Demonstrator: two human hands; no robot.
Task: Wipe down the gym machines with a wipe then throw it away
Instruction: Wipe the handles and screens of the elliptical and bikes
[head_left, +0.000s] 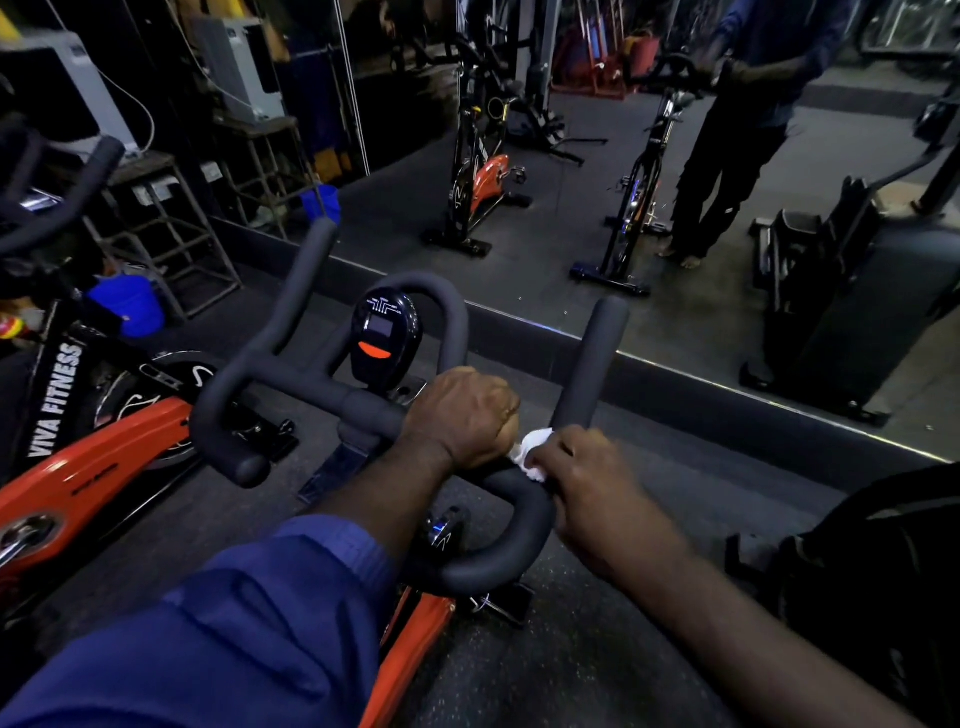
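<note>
While my left hand (462, 415) grips the spin-bike handlebar (311, 387), my right hand (587, 483) clutches a white wipe (527, 457). It touches the handlebar's right bend.

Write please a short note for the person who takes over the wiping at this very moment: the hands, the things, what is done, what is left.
Left hand: grips the black padded handlebar of the orange exercise bike, just right of the black oval console.
Right hand: holds a crumpled white wipe against the handlebar's right bend, fingers curled round it.
Done: wiping is under way at this bend; which parts are already clean cannot be seen.
Left: the rest of this bike, the orange VIVA FITNESS bike on the left, the other machines, then throw the wipe away. No bin is clearly in view.
</note>
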